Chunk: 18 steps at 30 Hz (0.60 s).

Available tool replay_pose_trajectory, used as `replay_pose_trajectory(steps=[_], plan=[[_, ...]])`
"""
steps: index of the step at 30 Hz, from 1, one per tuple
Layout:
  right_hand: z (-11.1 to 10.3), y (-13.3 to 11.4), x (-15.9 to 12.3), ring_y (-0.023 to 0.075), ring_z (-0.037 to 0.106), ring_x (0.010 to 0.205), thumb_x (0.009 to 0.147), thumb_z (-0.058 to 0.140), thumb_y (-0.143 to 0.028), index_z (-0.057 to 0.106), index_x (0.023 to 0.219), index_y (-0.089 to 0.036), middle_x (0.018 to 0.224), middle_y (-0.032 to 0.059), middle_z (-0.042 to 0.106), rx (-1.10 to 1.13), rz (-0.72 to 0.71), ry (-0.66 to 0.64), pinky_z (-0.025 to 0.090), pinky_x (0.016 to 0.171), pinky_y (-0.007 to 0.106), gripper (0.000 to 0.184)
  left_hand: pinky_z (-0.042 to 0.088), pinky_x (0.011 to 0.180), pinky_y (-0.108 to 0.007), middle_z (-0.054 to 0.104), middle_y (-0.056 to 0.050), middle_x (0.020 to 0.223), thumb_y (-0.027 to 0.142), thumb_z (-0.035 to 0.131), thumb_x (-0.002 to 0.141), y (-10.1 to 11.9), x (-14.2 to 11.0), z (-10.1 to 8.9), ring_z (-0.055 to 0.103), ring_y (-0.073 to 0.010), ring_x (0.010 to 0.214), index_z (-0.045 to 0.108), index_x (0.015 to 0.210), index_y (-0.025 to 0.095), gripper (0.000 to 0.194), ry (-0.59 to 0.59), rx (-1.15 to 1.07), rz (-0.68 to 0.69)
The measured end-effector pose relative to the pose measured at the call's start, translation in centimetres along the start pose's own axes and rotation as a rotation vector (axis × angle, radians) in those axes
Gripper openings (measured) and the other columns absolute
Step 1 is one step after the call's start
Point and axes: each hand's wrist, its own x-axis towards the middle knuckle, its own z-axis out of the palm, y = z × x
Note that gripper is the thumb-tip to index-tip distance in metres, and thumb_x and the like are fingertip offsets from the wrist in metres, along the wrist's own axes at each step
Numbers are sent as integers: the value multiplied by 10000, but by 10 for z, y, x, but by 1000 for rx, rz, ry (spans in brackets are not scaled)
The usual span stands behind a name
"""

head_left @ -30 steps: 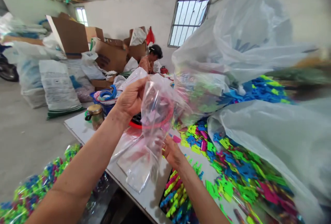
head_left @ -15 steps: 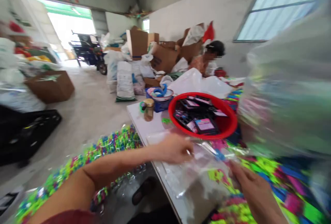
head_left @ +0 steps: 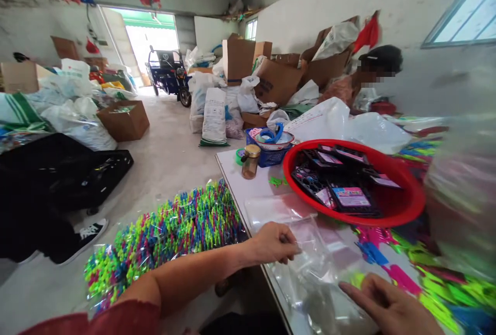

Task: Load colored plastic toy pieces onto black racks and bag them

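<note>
The clear plastic bag (head_left: 315, 265) lies crumpled low over the near side of the desk (head_left: 256, 185), between the two hands. The left hand (head_left: 277, 244) has its grip closed, fingertips pinched on what looks like the bag's edge. I can't tell whether the right hand (head_left: 391, 301), its forefinger stretched out over the film, has anything in its grip.

My worry is that film: it's thin and slack, so a hasty tug with the left could make it slip or split, and any layers clinging together could come up as one. It also spreads close to the desk's edge, where it could slide off. The right hand is near the loose bright plastic pieces (head_left: 437, 273), and a careless sweep might scatter them. The red basin (head_left: 416, 211) of labelled black trays (head_left: 351, 198) sits just beyond, close enough for an elbow to knock.

A second ago a clear bag hung upright between the hands, in front of that basin; now the film is down and the basin stands uncovered. The view has swung leftward, bringing in the bagged bundles (head_left: 174, 226) on the floor and the far doorway (head_left: 147, 41).
</note>
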Motion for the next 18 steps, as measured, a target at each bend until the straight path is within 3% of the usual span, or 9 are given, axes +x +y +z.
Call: replay_pose_trajectory(steps=[3,5,8,11,13,15,16,18], plan=[[4,1,12,201,606,559,636,604,-511,605,698,-238,660,23,654,-40,-131,29,461,497,283,280,423,511,-219,523,64,505,267,690,690,-1,-3,13,508,-72,462,530,679,146,200,-12,-41,-4],[9,3,25,227,653,642,633,572,-412,653,887,-243,854,62,707,-34,-225,63,477,516,299,316,447,569,-250,545,46,529,272,713,666,8,-4,25,538,-88,506,541,685,142,216,-80,-178,33],[2,12,40,224,647,602,680,512,-356,655,948,-249,817,69,714,-14,-240,120,462,503,305,322,483,689,-314,602,7,636,331,786,583,34,-7,41,592,-119,605,518,685,144,342,-217,-563,123],[-29,24,38,234,644,641,677,506,-399,653,832,-221,755,81,703,32,-150,271,484,566,328,278,498,664,-311,605,5,674,386,766,610,58,-14,60,589,-118,585,482,707,160,375,-476,-731,83],[-59,36,31,227,632,679,671,530,-426,647,808,-200,798,94,700,36,-46,406,488,621,341,290,417,494,-214,535,52,572,412,709,675,68,-11,72,477,-70,438,456,723,174,351,-622,-578,32],[-90,57,22,196,595,627,634,603,-457,643,811,-184,803,84,688,50,68,523,477,621,336,328,306,414,-182,484,73,517,433,598,781,74,10,84,394,-65,381,453,781,188,285,-747,-234,112],[-105,71,16,185,581,620,621,634,-465,639,810,-181,764,68,672,70,127,583,470,613,324,341,302,424,-189,489,68,514,429,544,821,76,28,91,397,-76,388,471,819,189,250,-817,16,220],[-127,102,0,159,544,581,582,687,-462,617,806,-179,672,20,622,194,248,713,447,564,290,368,353,511,-210,500,48,542,360,574,804,80,69,113,468,-106,482,529,855,182,191,-840,563,568]])
